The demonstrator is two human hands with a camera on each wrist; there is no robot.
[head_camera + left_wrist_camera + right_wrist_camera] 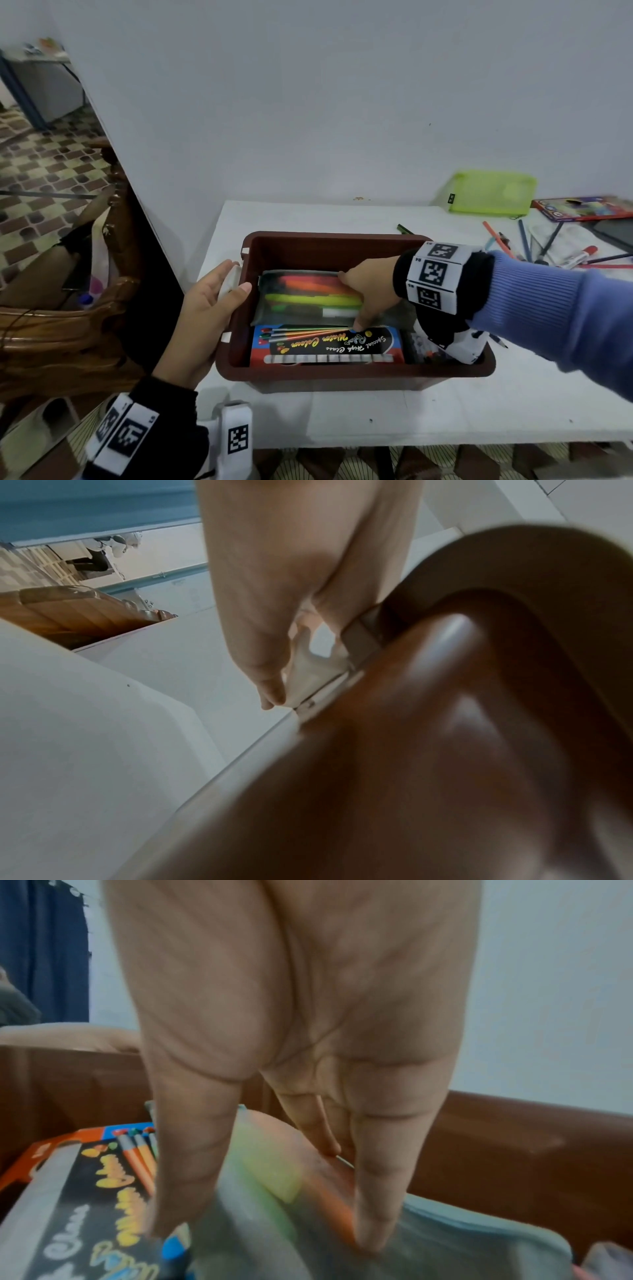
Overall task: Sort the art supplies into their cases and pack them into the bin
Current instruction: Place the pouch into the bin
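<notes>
The right hand (371,291) reaches down into the bin (329,375), thumb and fingers spread across a clear pouch (308,298) and clamped on its two long edges; in the right wrist view the fingers (377,1204) press the far edge while the thumb sits at the near edge, against the box (68,1191); inside the pouch show orange, yellow and green markers (blurred through the plastic). The pouch lies flat in the far half of the bin, under the right palm; the box, a printed water-colour pen box (325,344), lies beside it on the side nearer the person, just below the right thumb; the two touch along their long sides. Under the right wrist, at that end of the bin, a black-and-white case (455,342) leans on the rim.

The left hand (209,308) grips the bin's left end; the thumb hooks over the rim and the fingers curl round a white latch (308,674) on the outside wall.

Beyond the right forearm, on the table (411,418), lie loose pencils (520,240), a green pouch (493,193) and a flat red box (582,207); all sit well apart from the bin. To the left of the left hand stands a carved wooden chair (68,325).
</notes>
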